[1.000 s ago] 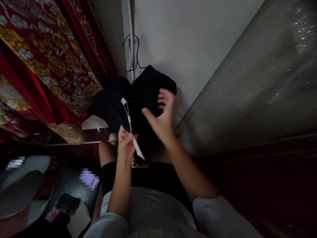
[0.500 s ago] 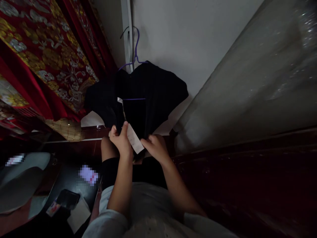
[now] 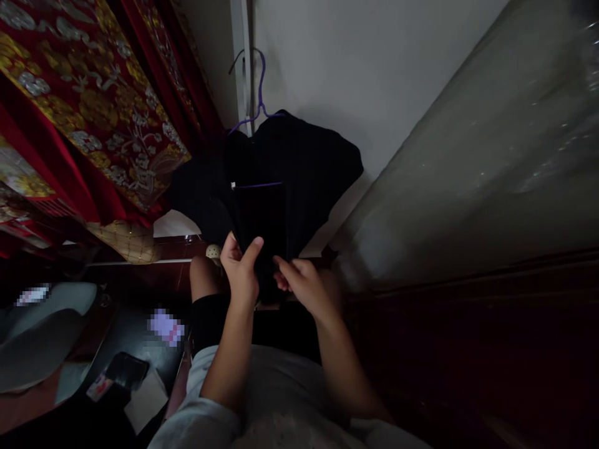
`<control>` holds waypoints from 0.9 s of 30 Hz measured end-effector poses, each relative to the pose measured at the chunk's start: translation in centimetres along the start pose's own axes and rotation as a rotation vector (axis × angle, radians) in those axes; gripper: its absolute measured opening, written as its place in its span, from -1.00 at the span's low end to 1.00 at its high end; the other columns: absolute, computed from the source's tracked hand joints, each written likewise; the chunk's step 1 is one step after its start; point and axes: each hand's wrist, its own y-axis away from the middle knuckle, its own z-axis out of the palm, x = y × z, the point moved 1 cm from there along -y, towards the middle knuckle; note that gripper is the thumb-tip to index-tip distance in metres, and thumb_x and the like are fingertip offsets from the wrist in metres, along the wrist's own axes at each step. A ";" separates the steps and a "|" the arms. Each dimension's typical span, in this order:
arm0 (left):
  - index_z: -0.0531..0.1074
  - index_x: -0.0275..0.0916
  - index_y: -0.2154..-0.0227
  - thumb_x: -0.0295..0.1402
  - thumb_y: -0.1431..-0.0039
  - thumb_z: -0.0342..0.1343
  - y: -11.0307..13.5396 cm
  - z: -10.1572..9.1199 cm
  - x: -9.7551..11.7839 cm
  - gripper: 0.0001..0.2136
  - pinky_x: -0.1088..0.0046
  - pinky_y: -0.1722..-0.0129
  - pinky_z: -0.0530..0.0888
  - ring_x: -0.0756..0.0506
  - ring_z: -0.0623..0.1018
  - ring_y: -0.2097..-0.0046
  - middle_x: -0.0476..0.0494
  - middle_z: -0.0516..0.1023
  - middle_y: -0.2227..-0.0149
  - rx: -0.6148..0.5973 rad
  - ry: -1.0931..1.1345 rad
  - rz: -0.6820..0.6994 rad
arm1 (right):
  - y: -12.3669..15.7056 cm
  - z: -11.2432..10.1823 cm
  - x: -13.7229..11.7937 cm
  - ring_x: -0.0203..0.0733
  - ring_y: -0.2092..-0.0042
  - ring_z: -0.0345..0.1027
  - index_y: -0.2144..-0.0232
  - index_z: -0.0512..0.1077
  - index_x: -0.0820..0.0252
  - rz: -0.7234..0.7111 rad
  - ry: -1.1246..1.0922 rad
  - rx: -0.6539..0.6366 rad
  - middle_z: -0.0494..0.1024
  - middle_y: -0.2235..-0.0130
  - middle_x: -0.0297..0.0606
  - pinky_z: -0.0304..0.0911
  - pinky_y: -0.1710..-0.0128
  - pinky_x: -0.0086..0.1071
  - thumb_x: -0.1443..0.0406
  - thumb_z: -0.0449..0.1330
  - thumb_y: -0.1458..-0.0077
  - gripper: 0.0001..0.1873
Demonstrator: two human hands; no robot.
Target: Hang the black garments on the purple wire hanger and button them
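A black short-sleeved garment (image 3: pixel 318 168) with an open front hangs in front of me on a purple wire hanger (image 3: pixel 262 81). My left hand (image 3: pixel 241 265) is closed on the garment's left front edge, fingers behind the cloth and thumb on top. Opposite it, my right hand (image 3: pixel 302 284) has curled fingers at the lower right front edge, gripping the dark cloth there. Only a small white label end (image 3: pixel 233 186) shows near the left of the collar. The hanging paper tag is out of sight.
The hanger hooks on a white pole (image 3: pixel 247 81). Red embroidered cloth (image 3: pixel 103 106) drapes at left, and a plastic-covered panel (image 3: pixel 444 168) leans at right. At lower left, a dark stool or table (image 3: pixel 133 330) holds a phone (image 3: pixel 167 327), a black case (image 3: pixel 127 370) and paper (image 3: pixel 146 399).
The white paper tag has left my left hand's thumb and dropped from view. Both hands have shifted slightly right, and the garment's front edges are held apart.
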 end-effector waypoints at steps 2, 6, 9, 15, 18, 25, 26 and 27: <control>0.44 -0.21 0.31 -0.34 -0.04 0.42 0.5 0.2 0.5 -0.75 0.59 0.31 0.38 0.06 0.41 0.37 0.06 0.42 0.40 -0.093 -0.021 0.017 | 0.2 0.0 -0.5 -0.34 0.61 0.19 0.71 0.29 0.15 -0.041 -0.005 0.051 0.36 0.68 -0.30 0.07 0.57 -0.41 -0.16 0.30 0.01 -0.40; 0.43 -0.18 0.26 -0.39 -0.07 0.41 0.7 -0.3 0.7 -0.74 0.59 0.26 0.40 0.05 0.44 0.32 0.04 0.45 0.35 -0.232 -0.013 0.088 | 0.2 0.4 -0.7 -0.38 0.64 0.08 0.75 0.25 0.14 -0.113 -0.028 0.096 0.25 0.72 -0.36 0.02 0.58 -0.41 -0.14 0.28 -0.03 -0.38; 0.46 -0.15 0.12 -0.39 -0.10 0.39 0.3 -1.2 0.3 -0.70 0.55 0.18 0.44 0.02 0.50 0.24 -0.02 0.50 0.25 -0.324 -0.021 0.076 | -0.2 0.6 -0.2 -0.39 0.65 0.05 0.75 0.27 0.14 -0.139 -0.065 0.086 0.24 0.73 -0.37 -0.04 0.60 -0.42 -0.10 0.26 -0.04 -0.41; 0.49 -0.23 0.30 -0.34 -0.25 0.17 0.9 -3.1 -1.6 -0.92 0.50 0.25 0.44 -0.01 0.47 0.31 -0.04 0.48 0.35 -0.277 -0.240 -0.060 | -0.6 0.8 1.0 -0.36 0.64 0.13 0.74 0.30 0.14 -0.067 -0.008 0.003 0.32 0.71 -0.34 0.04 0.58 -0.42 0.04 0.25 0.01 -0.56; 0.38 -0.22 0.39 -0.42 -0.20 0.12 2.0 -4.2 -3.4 -0.94 0.51 0.30 0.40 0.00 0.43 0.37 0.02 0.40 0.44 -0.243 -0.335 -0.074 | -0.7 0.9 1.4 -0.28 0.58 0.28 0.63 0.40 0.15 -0.012 -0.005 -0.026 0.45 0.62 -0.28 0.13 0.55 -0.40 0.02 0.22 0.00 -0.62; 0.44 -0.22 0.26 -0.52 -0.18 0.11 1.6 -5.3 -3.9 -0.89 0.46 0.10 0.41 -0.05 0.52 0.19 -0.05 0.53 0.29 -0.444 -0.583 0.034 | -1.4 1.0 1.0 -0.30 0.60 0.17 0.62 0.38 0.16 -0.011 -0.030 -0.072 0.33 0.68 -0.35 0.11 0.55 -0.38 -0.17 0.29 0.05 -0.46; 0.45 -0.23 0.26 -0.50 -0.20 0.12 1.4 -5.4 -3.7 -0.91 0.45 0.09 0.41 -0.06 0.53 0.19 -0.06 0.54 0.29 -0.454 -0.596 0.042 | -1.5 1.2 0.9 -0.32 0.61 0.15 0.65 0.36 0.16 -0.028 -0.015 -0.074 0.30 0.70 -0.36 0.11 0.54 -0.38 -0.20 0.28 0.03 -0.42; 0.47 -0.23 0.26 -0.48 -0.22 0.12 1.2 -5.5 -3.5 -0.93 0.45 0.10 0.41 -0.06 0.53 0.19 -0.06 0.55 0.29 -0.454 -0.607 0.053 | -1.6 1.3 0.7 -0.33 0.61 0.13 0.66 0.35 0.15 -0.048 -0.003 -0.070 0.27 0.71 -0.38 0.12 0.53 -0.38 -0.21 0.27 0.01 -0.39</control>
